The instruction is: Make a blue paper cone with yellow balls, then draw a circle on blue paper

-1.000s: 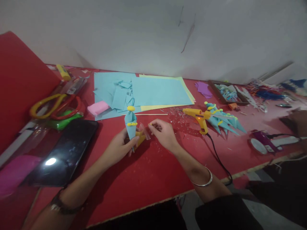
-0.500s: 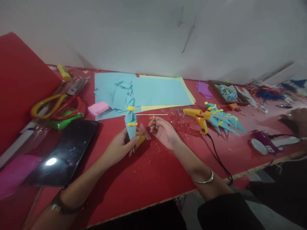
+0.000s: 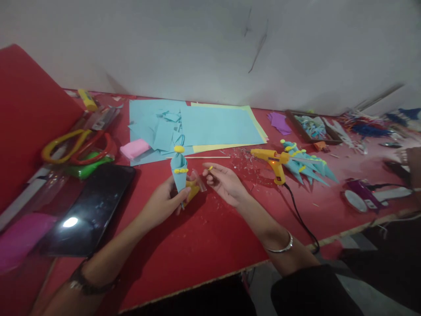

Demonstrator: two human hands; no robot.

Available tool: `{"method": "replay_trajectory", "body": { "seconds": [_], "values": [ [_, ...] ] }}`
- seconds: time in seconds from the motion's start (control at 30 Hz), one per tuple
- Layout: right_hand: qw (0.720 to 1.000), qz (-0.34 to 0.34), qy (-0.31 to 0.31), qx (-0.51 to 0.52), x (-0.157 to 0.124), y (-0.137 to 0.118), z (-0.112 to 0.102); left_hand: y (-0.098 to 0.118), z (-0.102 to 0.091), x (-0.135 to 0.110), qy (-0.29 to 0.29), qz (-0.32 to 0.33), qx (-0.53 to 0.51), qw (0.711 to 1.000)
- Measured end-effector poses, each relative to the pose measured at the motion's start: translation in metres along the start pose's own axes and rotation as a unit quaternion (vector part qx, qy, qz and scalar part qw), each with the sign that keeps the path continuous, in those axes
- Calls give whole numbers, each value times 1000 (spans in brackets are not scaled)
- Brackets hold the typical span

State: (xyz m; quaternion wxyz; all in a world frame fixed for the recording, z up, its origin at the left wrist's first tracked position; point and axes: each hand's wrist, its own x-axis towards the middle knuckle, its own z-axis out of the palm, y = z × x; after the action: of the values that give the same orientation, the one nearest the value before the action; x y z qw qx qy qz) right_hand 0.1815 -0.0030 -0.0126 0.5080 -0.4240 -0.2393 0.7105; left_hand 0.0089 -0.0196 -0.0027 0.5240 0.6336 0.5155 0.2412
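My left hand [image 3: 164,199] is wrapped round the lower part of a light-blue paper cone [image 3: 179,180]. Small yellow balls line the cone's front edge, and a larger yellow ball [image 3: 179,149] sits at its top with a blue loop above. Against the same hand is a yellow lump [image 3: 193,193] in clear plastic, partly hidden by the fingers. Just to the right, my right hand [image 3: 226,182] pinches a tiny yellow piece [image 3: 211,168], soft-looking like modelling clay, between thumb and fingers. A gap separates the two hands.
A yellow glue gun [image 3: 271,160], its light on, lies right of my hands beside several finished blue cones [image 3: 309,169]. Blue paper sheets [image 3: 220,125] and a thin stick [image 3: 210,157] are behind. A black phone-like slab [image 3: 95,206] and scissors [image 3: 66,147] lie left. Another person's hand [image 3: 403,154] shows far right.
The yellow piece, earlier a thin strand sticking up from my right fingertips, now looks short and compact. My right fingers have curled and shifted slightly down. The left hand and cone stay put.
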Motion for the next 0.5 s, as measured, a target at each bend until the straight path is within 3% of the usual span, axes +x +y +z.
{"method": "replay_trajectory", "body": {
  "seconds": [0.5],
  "values": [
    [998,33,2,44,0,-3,4,5,0,-1,-2,-8,-7,1000]
  ]
}}
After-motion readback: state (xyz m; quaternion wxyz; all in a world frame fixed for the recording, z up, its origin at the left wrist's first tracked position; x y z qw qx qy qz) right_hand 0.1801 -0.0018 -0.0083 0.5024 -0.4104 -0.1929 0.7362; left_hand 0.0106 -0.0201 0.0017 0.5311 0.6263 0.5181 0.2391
